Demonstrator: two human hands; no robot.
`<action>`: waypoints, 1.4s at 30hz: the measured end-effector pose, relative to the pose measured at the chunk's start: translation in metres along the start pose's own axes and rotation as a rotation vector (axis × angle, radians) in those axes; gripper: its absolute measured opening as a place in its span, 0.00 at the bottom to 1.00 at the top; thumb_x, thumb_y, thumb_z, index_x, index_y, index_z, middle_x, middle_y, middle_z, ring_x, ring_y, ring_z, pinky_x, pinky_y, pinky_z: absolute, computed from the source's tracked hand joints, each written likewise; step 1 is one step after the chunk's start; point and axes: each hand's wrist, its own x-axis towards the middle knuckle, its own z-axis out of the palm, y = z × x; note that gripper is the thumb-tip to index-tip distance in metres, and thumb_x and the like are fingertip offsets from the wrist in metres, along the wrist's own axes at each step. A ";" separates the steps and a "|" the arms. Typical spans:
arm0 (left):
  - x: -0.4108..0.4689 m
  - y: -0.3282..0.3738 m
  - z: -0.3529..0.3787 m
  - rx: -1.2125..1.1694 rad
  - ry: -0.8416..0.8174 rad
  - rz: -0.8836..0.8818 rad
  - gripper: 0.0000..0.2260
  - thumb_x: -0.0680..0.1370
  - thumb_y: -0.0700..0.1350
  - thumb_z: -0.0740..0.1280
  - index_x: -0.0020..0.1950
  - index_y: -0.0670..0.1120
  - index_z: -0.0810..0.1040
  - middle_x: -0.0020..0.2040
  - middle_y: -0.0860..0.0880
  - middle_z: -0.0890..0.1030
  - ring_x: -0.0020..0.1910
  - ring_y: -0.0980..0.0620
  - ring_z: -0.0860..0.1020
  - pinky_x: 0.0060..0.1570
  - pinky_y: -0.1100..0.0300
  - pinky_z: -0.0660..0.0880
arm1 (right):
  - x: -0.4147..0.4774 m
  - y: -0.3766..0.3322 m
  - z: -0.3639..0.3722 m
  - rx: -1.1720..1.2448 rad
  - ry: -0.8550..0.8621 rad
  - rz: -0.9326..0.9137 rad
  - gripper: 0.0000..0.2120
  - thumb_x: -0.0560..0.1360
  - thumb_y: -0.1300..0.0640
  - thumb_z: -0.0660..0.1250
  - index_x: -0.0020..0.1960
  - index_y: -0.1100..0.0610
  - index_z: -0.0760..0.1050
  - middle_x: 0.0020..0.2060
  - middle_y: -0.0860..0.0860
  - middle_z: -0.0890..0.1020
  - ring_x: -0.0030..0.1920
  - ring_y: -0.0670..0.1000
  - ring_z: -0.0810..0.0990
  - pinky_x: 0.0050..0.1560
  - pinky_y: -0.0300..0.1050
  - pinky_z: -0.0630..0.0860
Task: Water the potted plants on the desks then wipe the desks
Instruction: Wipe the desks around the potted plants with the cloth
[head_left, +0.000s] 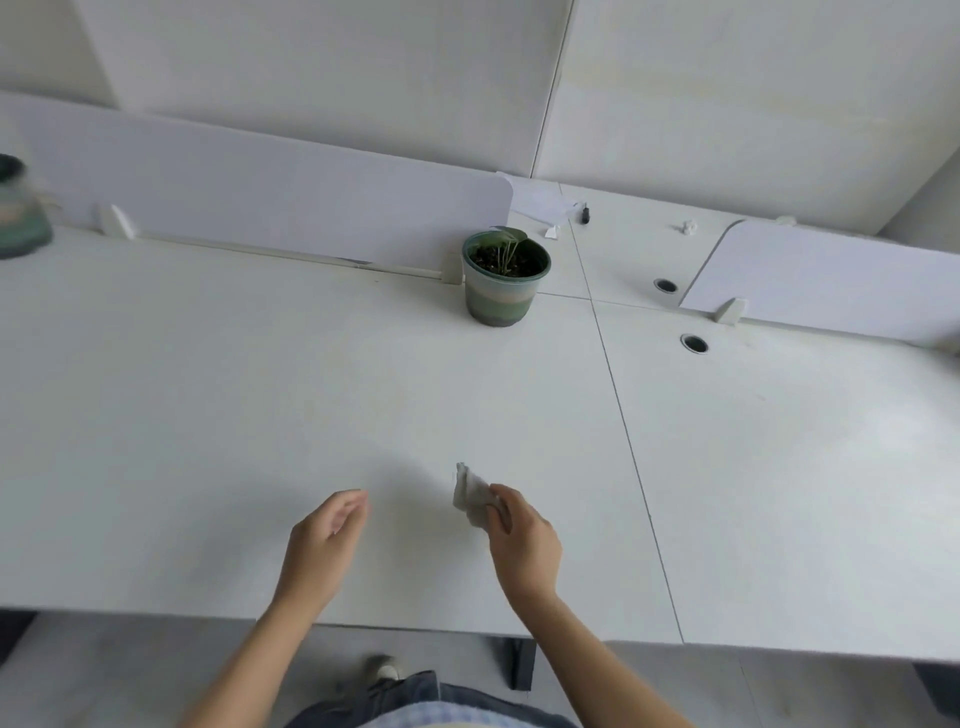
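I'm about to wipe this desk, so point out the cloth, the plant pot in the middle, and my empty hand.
cloth (470, 493), head view, on the crumpled middle.
plant pot (501, 299), head view, on its striped side wall.
left hand (324, 545), head view, on the palm.

No text, label, brand, number or sign can be read anywhere: not on the pot (503, 291), the cloth (471, 496), or the counter (260, 415).
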 end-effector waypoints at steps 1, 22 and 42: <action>-0.011 -0.002 0.003 0.001 0.015 -0.012 0.06 0.78 0.40 0.61 0.50 0.48 0.76 0.50 0.45 0.81 0.56 0.45 0.78 0.56 0.57 0.69 | -0.007 0.000 -0.007 0.011 0.000 -0.014 0.12 0.77 0.58 0.59 0.57 0.53 0.76 0.47 0.49 0.83 0.46 0.52 0.78 0.38 0.41 0.63; -0.300 -0.124 -0.042 -0.171 0.498 -0.500 0.07 0.66 0.50 0.63 0.37 0.50 0.78 0.40 0.42 0.83 0.46 0.41 0.80 0.45 0.57 0.69 | -0.205 0.013 0.013 0.028 -0.524 -0.175 0.10 0.75 0.54 0.62 0.52 0.42 0.77 0.45 0.50 0.84 0.46 0.51 0.80 0.41 0.39 0.68; -0.204 -0.134 -0.155 0.061 0.265 -0.377 0.06 0.77 0.40 0.62 0.48 0.48 0.78 0.49 0.46 0.81 0.49 0.51 0.75 0.46 0.61 0.66 | -0.105 -0.057 0.034 0.479 0.247 0.249 0.09 0.77 0.56 0.58 0.54 0.57 0.72 0.48 0.55 0.78 0.49 0.54 0.75 0.48 0.43 0.69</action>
